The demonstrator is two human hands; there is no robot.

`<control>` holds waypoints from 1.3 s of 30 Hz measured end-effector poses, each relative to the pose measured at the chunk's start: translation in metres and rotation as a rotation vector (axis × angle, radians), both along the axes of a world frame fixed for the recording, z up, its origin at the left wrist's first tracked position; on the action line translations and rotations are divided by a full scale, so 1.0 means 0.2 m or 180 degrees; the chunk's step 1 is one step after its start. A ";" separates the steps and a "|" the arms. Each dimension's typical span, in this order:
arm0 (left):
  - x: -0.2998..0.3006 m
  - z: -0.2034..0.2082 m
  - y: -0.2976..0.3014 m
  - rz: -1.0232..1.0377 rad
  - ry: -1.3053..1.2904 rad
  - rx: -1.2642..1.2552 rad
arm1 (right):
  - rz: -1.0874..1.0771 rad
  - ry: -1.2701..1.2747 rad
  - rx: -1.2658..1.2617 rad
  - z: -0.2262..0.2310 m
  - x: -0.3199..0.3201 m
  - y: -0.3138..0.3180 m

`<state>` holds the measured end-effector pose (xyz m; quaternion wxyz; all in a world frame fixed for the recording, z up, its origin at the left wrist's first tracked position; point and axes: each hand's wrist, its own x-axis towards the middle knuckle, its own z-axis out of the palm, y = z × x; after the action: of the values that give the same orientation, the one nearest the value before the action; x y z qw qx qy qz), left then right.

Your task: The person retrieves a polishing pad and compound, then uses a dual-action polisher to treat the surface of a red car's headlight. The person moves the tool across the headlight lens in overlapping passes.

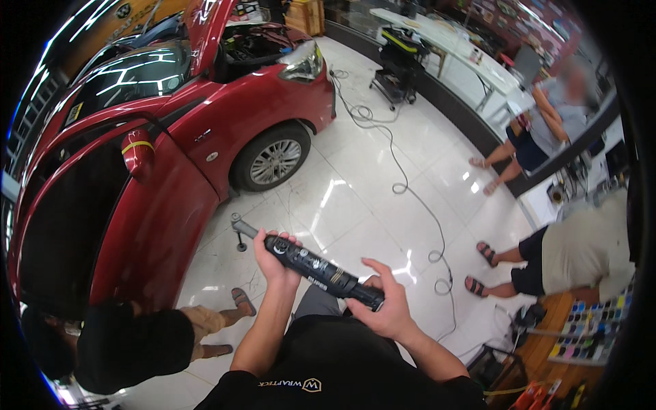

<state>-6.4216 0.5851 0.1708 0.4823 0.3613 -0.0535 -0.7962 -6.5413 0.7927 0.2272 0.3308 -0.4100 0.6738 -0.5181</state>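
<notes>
In front of my body I hold a slim black cordless polisher (316, 266) with a long grey neck and a small head pointing away to the left. My left hand (275, 265) wraps around its front part, just behind the neck. At the rear end, my right hand (391, 307) grips the body with the thumb along its near side, the index finger lifted off. Beyond the tool stands a red car (198, 147), its bonnet raised and its front door (147, 225) open. The car's front wheel (273, 160) is nearest the polisher head.
A person in black (137, 348) bends by the open door at lower left. Two other people are at the right, one standing (581, 246), one seated (557, 113). A grey cable (403, 188) loops across the tiled floor. A black trolley (396, 68) stands by a white table (451, 41).
</notes>
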 end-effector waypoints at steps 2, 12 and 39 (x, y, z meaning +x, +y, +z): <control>-0.10 0.00 -0.13 0.0174 -0.0026 -0.0091 | 0.0267 -0.0018 0.0197 -0.02 -0.17 -0.18; -0.87 -0.16 -0.99 0.0610 0.0085 0.0408 | 0.0392 -0.0098 0.0435 0.00 -1.03 -1.16; -3.80 0.35 -3.14 0.0054 0.0088 -0.1064 | -0.0052 -0.0155 -0.0514 0.13 -3.87 -2.98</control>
<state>-7.1823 -0.0421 0.2400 0.5430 0.2655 -0.1755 -0.7770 -7.3146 0.1971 0.2530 0.3087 -0.4171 0.6249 -0.5833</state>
